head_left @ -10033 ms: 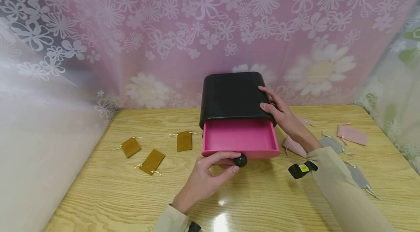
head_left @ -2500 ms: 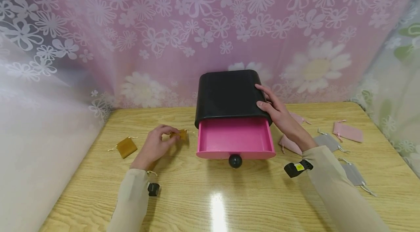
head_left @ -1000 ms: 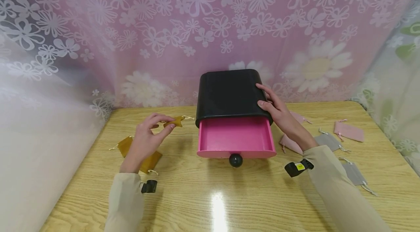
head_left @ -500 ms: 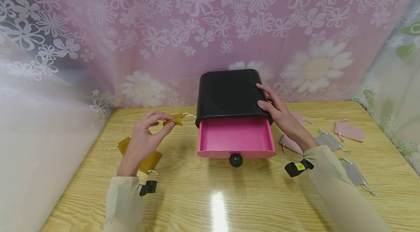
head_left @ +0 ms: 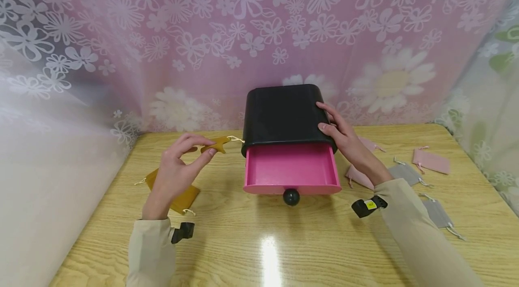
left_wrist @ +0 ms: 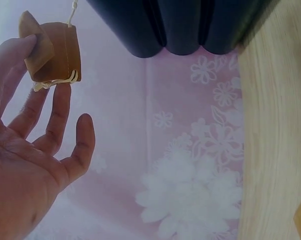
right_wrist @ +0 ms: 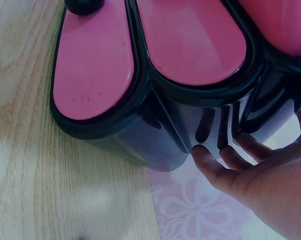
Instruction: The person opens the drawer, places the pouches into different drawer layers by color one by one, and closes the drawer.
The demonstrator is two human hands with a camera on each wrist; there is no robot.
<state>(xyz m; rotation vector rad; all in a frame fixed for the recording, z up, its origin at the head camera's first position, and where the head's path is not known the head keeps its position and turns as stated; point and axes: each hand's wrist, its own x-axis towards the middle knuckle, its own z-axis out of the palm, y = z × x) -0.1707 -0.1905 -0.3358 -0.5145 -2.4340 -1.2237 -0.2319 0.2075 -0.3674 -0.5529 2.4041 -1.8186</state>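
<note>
Between thumb and fingertips, my left hand (head_left: 174, 172) pinches a small mustard-brown drawstring pouch (head_left: 219, 144), lifted above the table left of the black drawer unit (head_left: 284, 116). The left wrist view shows the pouch (left_wrist: 65, 50) folded over at one side, its pale cords loose. The unit's top drawer (head_left: 292, 167), pink with a black round knob (head_left: 291, 197), is pulled out and holds nothing visible. My right hand (head_left: 344, 140) rests on the unit's right edge, thumb on top. In the right wrist view its fairly straight fingers (right_wrist: 215, 167) touch the side; lower pink drawer fronts (right_wrist: 93, 65) are closed.
Two more brown pouches lie under my left wrist, one (head_left: 188, 197) partly covered by it. Right of the unit lie several pouches, pink (head_left: 431, 161) and grey (head_left: 437, 212), some partly behind my right arm. A floral curtain (head_left: 259, 43) hangs behind the wooden table (head_left: 227, 242).
My left hand was at the knob ten seconds ago, then at the pouch on the table; it has since raised the pouch, lately drifting slightly upward. My right hand stays on the unit.
</note>
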